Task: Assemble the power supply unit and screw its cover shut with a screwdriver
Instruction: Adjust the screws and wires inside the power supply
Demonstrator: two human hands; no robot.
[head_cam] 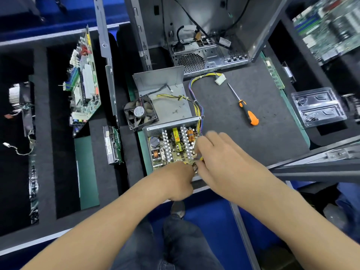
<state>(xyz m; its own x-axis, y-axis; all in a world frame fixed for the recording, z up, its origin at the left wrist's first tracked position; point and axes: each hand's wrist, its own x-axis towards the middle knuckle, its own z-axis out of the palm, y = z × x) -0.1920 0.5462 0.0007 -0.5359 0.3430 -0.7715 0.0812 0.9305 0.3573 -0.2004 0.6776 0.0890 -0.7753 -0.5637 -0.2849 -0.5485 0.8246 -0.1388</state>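
Observation:
The open power supply unit (171,147) lies near the table's front edge, its circuit board with heatsinks and coils exposed. Behind it lies its grey metal cover (165,94), holding several loose screws (176,111), with a black fan (140,114) leaning against it. A yellow and purple cable bundle (196,88) runs to a white connector (220,79). My left hand (177,180) is curled at the unit's near right corner. My right hand (218,154) meets it there, fingers bent over the board; what they pinch is hidden. The orange-handled screwdriver (247,110) lies untouched to the right.
An open computer case (204,55) stands behind the cover. A motherboard (83,80) leans at the left, a drive (113,145) beside it. A clear plastic tray (319,106) and a RAM stick (273,72) sit at the right. A metal rail (311,160) crosses the lower right.

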